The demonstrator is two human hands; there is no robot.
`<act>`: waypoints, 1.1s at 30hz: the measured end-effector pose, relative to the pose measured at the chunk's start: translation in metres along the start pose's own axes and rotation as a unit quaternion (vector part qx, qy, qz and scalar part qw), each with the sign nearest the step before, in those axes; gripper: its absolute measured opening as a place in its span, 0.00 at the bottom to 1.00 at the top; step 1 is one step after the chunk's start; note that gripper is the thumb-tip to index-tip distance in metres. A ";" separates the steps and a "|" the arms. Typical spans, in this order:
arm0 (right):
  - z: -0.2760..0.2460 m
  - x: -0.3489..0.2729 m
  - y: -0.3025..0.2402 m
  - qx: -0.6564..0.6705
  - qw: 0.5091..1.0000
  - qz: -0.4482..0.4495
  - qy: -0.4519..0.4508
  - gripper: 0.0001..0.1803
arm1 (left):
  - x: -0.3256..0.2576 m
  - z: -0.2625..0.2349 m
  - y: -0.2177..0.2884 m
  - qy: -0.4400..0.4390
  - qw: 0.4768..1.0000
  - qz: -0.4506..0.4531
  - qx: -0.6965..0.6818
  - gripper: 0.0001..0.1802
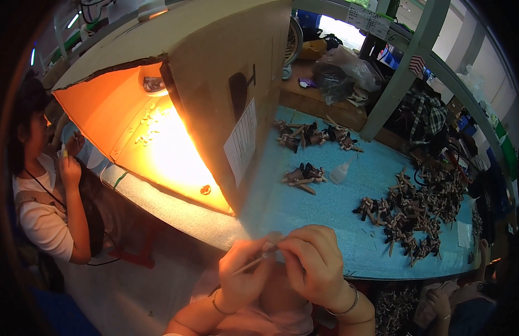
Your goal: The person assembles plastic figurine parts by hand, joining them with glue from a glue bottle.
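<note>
My left hand (241, 275) is closed in a pinch near the table's front edge, with a thin pale stick (248, 265) slanting out between its fingers. Close beside it, my right hand (316, 260) has thumb and forefinger pressed together. The fingertips of both hands meet around a tiny part that is too small and covered to name. To the right on the blue tabletop (321, 224) lies a heap of small brown-and-black pieces (416, 207) with pale wooden sticks. Smaller groups of similar pieces (304, 175) lie farther back, beside a white squeeze bottle (340, 172).
A large cardboard box (226, 84) stands left of centre, its open side lit by a bright lamp (153, 85). Small bits (149, 126) lie inside. A co-worker (46, 207) sits at left, and another person's hand (439, 302) shows at lower right. A metal post (402, 73) rises behind.
</note>
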State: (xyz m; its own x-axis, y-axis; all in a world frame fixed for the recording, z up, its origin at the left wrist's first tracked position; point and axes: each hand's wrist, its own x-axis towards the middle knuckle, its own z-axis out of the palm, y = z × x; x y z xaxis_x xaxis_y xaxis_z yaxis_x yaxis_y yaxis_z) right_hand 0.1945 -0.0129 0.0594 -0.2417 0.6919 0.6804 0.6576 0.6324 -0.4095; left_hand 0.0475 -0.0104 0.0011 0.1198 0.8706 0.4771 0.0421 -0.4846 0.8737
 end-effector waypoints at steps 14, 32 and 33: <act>0.011 -0.020 0.016 -0.010 0.998 0.065 -0.009 0.29 | 0.000 0.011 0.001 0.013 0.947 -0.162 -0.276 0.15; 0.016 -0.049 0.032 0.645 0.738 0.199 0.015 0.34 | 0.029 0.000 0.017 -0.124 0.988 0.000 -0.091 0.10; 0.017 -0.049 0.032 0.644 0.740 0.195 0.019 0.34 | 0.027 -0.001 0.017 -0.125 0.988 -0.003 -0.094 0.09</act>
State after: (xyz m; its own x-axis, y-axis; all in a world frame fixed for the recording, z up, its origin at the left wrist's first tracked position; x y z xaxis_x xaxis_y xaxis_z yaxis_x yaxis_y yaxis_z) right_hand 0.2156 -0.0202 0.0029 -0.1762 0.9141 0.3651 -0.5589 0.2124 -0.8016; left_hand 0.0508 0.0050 0.0294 0.3622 0.8141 0.4539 -0.1390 -0.4343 0.8900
